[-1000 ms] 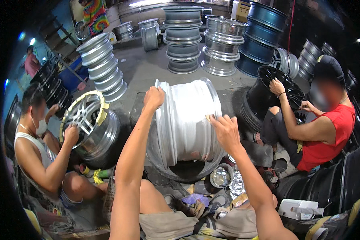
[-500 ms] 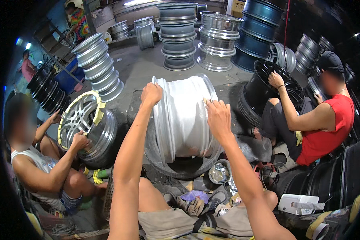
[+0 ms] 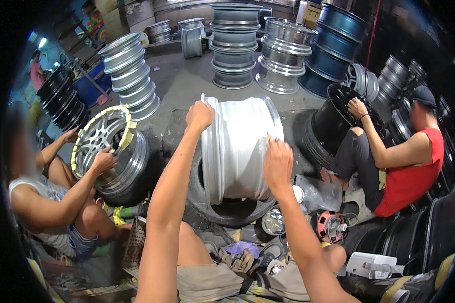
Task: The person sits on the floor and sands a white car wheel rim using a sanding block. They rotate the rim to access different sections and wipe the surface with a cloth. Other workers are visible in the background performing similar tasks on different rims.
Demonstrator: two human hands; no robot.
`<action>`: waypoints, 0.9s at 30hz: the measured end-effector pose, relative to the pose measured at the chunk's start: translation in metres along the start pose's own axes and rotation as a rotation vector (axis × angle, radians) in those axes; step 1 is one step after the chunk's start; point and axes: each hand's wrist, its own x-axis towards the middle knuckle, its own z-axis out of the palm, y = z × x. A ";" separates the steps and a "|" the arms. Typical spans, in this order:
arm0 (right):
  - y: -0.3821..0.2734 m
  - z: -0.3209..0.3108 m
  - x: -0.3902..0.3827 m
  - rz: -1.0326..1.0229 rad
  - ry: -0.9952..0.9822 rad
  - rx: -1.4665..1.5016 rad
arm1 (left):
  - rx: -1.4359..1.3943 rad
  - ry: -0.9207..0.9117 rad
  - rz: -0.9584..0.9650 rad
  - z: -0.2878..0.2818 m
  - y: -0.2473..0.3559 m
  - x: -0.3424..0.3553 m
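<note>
In front of me a silvery-white wheel rim [image 3: 240,146] lies on its side on a black tire [image 3: 199,202]. My left hand [image 3: 200,115] is closed over the lip at the rim's left end. Toward the right end, my right hand [image 3: 278,164] is closed, its fingers pinching a small tan piece [image 3: 273,137] against the barrel. Most of that piece is hidden in the fingers, and I cannot tell its exact kind.
A person at left holds a spoked wheel [image 3: 103,136] edged with yellow tape; another at right works on a black rim [image 3: 333,113]. Stacked rims [image 3: 235,48] stand behind. Near my knees are a metal bowl [image 3: 273,220], a red-and-black round thing [image 3: 331,226] and a white container [image 3: 371,263].
My right hand has slid a little toward me along the rim's right side. My left hand keeps its hold on the lip. The whole view has shifted slightly.
</note>
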 end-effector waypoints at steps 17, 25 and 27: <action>0.016 -0.009 0.016 -0.122 -0.085 0.006 | -0.025 0.032 -0.010 -0.003 -0.007 0.003; 0.052 -0.065 -0.074 0.408 -0.197 0.679 | -0.018 0.035 -0.001 0.002 -0.010 0.008; 0.054 -0.068 -0.077 0.474 -0.154 0.755 | -0.023 0.086 -0.002 0.004 -0.012 0.009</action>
